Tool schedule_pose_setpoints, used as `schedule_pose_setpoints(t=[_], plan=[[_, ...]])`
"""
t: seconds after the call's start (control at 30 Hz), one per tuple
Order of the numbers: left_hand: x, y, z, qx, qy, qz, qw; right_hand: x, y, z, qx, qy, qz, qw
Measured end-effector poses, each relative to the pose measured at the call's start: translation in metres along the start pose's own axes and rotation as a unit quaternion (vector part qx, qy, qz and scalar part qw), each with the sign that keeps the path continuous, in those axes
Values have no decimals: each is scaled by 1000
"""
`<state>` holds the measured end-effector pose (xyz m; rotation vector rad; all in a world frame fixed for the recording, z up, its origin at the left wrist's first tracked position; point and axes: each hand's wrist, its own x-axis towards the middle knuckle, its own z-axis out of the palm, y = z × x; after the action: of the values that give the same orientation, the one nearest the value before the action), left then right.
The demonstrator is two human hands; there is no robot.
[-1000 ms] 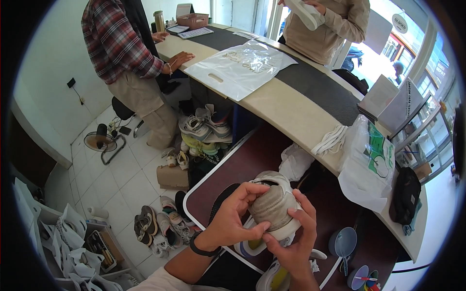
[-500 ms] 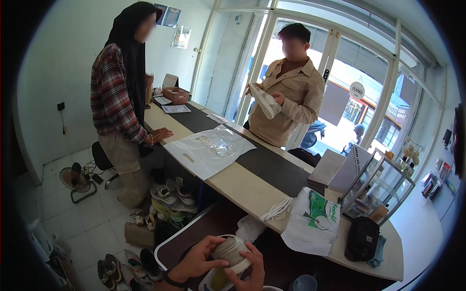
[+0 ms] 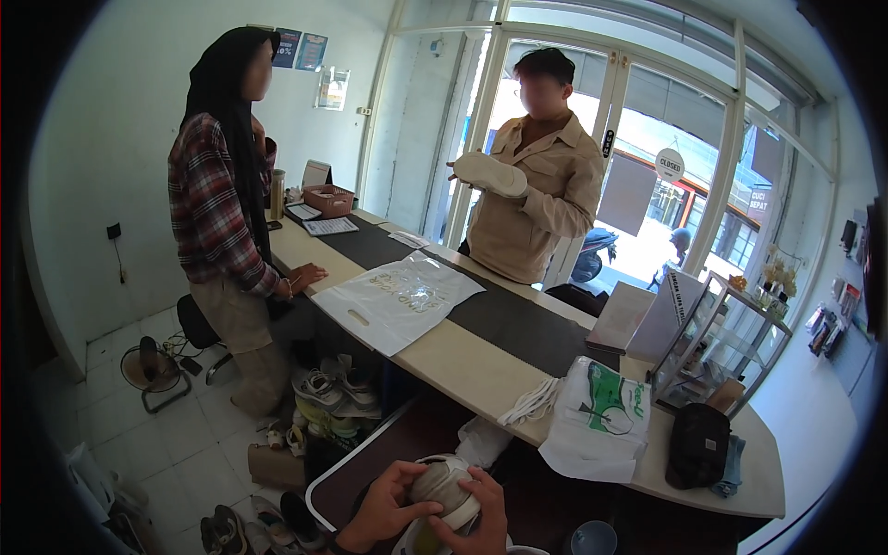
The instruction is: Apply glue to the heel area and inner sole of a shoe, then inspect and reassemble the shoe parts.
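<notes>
Left hand [image 3: 387, 509] and right hand [image 3: 481, 515] pinching one beige shoe [image 3: 440, 486], seemingly over the maroon tabletop [image 3: 372, 464], two lettered bags [image 3: 592, 435] along the pale tabletop [image 3: 474, 366]'s near edge

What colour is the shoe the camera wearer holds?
The shoe is greyish beige with paler edging; head view shows it best.
</notes>
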<state>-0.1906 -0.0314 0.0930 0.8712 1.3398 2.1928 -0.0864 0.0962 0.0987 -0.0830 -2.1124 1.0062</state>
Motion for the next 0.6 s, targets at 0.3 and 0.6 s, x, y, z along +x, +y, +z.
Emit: schedule_pose_setpoints(t=[0.3, 0.6], plan=[[0, -5, 0, -16, 9, 13, 1000, 2, -1, 2, 12, 8, 4, 1000], [0, -6, 1, -11, 20, 25, 999, 0, -3, 3, 6, 7, -1, 1000]])
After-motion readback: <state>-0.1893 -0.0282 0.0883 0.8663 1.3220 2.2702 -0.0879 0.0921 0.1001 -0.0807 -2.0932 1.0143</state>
